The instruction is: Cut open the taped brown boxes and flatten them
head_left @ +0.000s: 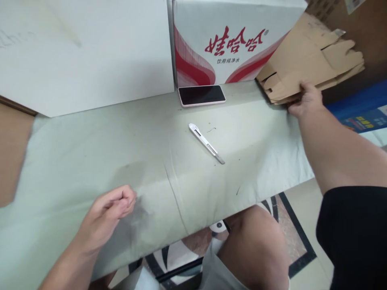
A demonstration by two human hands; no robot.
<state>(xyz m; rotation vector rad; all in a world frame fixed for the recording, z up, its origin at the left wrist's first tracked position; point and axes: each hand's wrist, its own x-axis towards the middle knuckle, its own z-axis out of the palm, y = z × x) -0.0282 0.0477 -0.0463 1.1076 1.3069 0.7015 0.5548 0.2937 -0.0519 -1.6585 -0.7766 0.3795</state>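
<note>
My right hand [305,100] reaches to the far right of the table and grips the near edge of a stack of flattened brown cardboard pieces [311,56]. My left hand [110,213] rests on the pale green tablecloth [90,161] near the front edge, its fingers curled into a loose fist with nothing seen in it. A white utility knife [206,143] lies in the middle of the cloth with its blade end pointing to the lower right. A phone [201,95] with a dark screen lies flat behind it.
A white and red drinks carton [229,36] with red characters stands at the back. A large white box [81,52] stands to its left. A blue box [359,112] sits at the right. My knees and a patterned floor show below the table's front edge.
</note>
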